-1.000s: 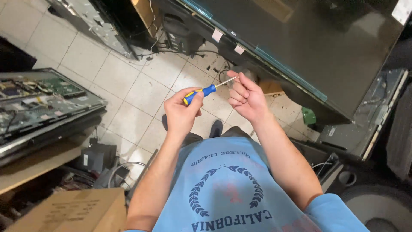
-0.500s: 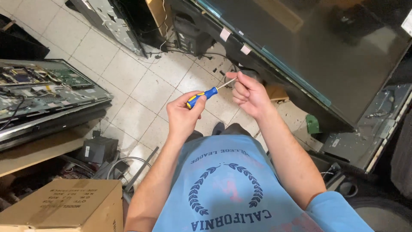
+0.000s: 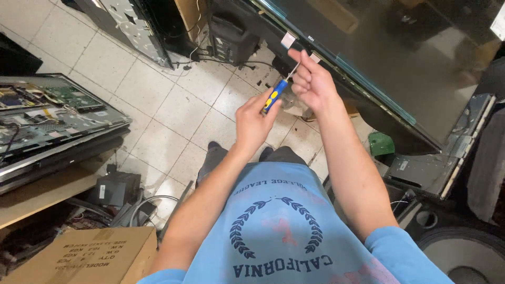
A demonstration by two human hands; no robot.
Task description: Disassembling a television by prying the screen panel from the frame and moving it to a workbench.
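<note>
Together, two hands [image 3: 284, 100], one blue-and-yellow screwdriver [image 3: 274, 95], one cardboard box [image 3: 89, 255]

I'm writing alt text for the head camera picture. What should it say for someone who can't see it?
Seen from above, a person's left hand grips the blue-and-yellow handle of a screwdriver while the right hand pinches its metal tip. Below lies a tiled floor, with a large dark flat screen leaning at right and an opened panel of circuit boards at left.

Both hands rose toward the large flat dark screen panel [image 3: 379, 58]; the blue-and-yellow-handled screwdriver [image 3: 275, 96] tilted steeper between left hand [image 3: 252, 123] and right hand [image 3: 311, 79].
</note>
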